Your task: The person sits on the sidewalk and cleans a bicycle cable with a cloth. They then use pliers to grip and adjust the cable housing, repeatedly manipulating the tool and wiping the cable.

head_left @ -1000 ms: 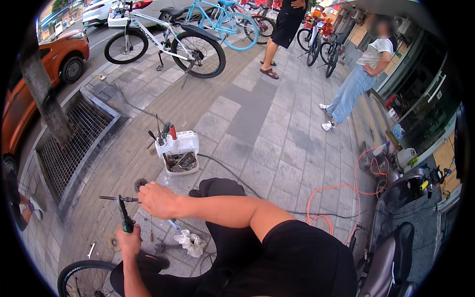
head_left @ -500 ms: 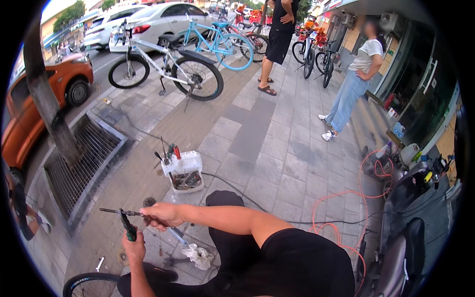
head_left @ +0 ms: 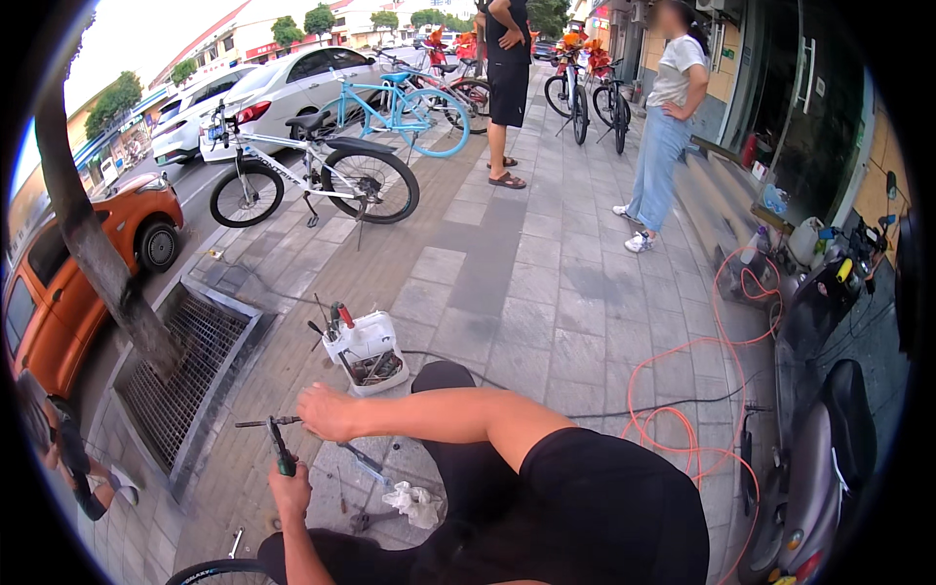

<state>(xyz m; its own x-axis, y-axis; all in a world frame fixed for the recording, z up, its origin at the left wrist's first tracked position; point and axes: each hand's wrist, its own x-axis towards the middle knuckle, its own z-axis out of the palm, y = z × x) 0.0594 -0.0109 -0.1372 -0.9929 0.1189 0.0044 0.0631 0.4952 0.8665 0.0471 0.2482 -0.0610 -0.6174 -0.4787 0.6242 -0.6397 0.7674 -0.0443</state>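
Observation:
My left hand [head_left: 291, 490] is closed around the green handles of a pair of pliers [head_left: 280, 441]. The jaws meet a thin dark metal rod [head_left: 255, 423], which lies roughly level and points left. At the rod's right end my right hand [head_left: 330, 412] is closed, back of the hand up, covering that end; its fingertips are mostly hidden. Below the hands, a wrench with a bluish handle [head_left: 363, 462] lies on the paving beside a crumpled white rag [head_left: 414, 502]. Just ahead stands a white tool box [head_left: 368, 337] with screwdrivers and loose metal parts.
A bicycle wheel [head_left: 200, 573] and a small spanner [head_left: 235, 542] lie at lower left. Beyond are a tree grate [head_left: 185, 375] and parked bicycles [head_left: 327, 175]. An orange hose [head_left: 682, 343] crosses the right side, near a scooter [head_left: 814, 478]. Two people stand ahead.
The view has shifted, so the scene sits differently. My right hand has turned over the rod's end, and the round dark part seen beside it is now out of sight. The left hand keeps the pliers.

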